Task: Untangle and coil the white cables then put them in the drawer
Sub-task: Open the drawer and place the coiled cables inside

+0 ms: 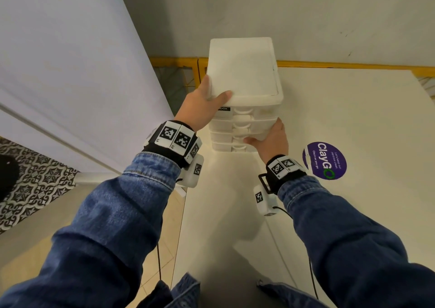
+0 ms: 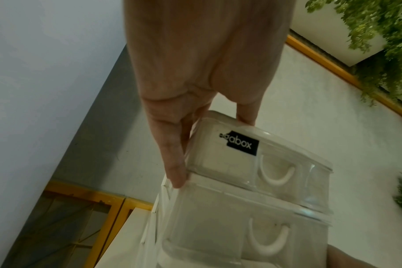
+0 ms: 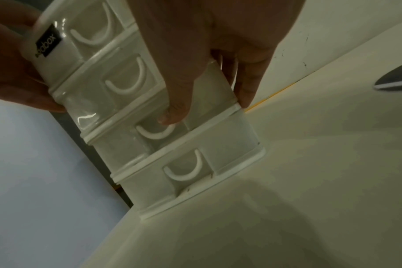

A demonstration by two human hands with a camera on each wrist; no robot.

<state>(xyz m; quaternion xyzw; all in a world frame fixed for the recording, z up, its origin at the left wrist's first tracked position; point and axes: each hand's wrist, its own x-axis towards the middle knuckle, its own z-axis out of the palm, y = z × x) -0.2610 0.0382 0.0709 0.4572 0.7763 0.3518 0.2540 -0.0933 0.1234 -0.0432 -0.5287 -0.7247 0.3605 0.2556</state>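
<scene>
A small white drawer unit (image 1: 244,72) with four translucent drawers stands near the left edge of the white table (image 1: 341,213). My left hand (image 1: 204,100) grips its top left corner, thumb on the lid and fingers (image 2: 172,159) down the left side. My right hand (image 1: 270,138) holds the unit lower down. Its thumb (image 3: 172,112) presses the third drawer (image 3: 117,146) just above the handle (image 3: 155,133), and its fingers wrap the right side. All the drawers look pushed in. No white cables show in any view.
A round purple sticker (image 1: 326,160) lies on the table right of my right hand. A yellow rail (image 1: 329,64) runs behind the table along the wall. A pale panel (image 1: 58,72) and patterned floor (image 1: 35,185) lie to the left. Green plants (image 2: 379,36) hang behind.
</scene>
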